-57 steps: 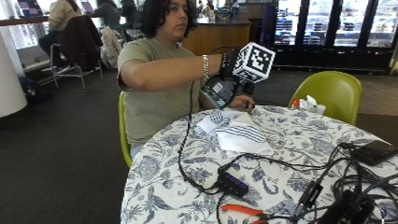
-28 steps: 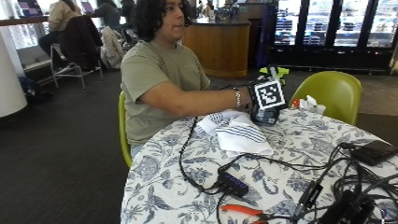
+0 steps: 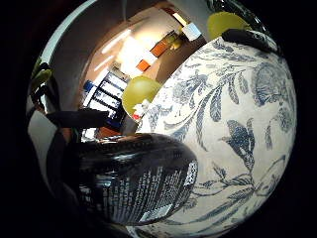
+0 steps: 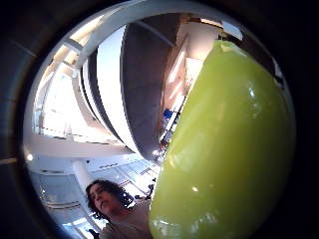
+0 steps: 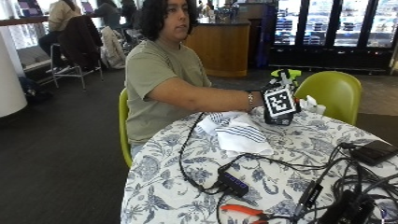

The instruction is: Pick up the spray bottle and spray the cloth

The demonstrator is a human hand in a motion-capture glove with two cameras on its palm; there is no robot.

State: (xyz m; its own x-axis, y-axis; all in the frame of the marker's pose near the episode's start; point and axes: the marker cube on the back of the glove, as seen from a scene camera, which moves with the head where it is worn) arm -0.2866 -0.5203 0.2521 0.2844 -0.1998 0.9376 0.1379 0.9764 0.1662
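Bottle time, looks like. In the outside view the gloved right hand (image 5: 273, 100) sits right of centre in the frame, wrapped around the dark spray bottle (image 5: 281, 93), whose green trigger top pokes up just above the hand. Can't make out the individual fingers from there, but the palm views help: the little-finger one has the black labelled body filling the lower left of the picture, the thumb-side one has the green top filling its right half. So the bottle is tight against the palm, and I'd call it gripped.

Its base seems to be at or barely off the flowery tablecloth (image 5: 292, 154); honestly can't tell which.

The striped cloth (image 5: 239, 133) lies crumpled on the table just left of the hand, near the frame's middle, close by but not touching as far as I can see.

My read: we're at the pick-up step, nothing sprayed yet. Next up would be lifting, turning the nozzle toward the cloth, and squeezing the trigger.
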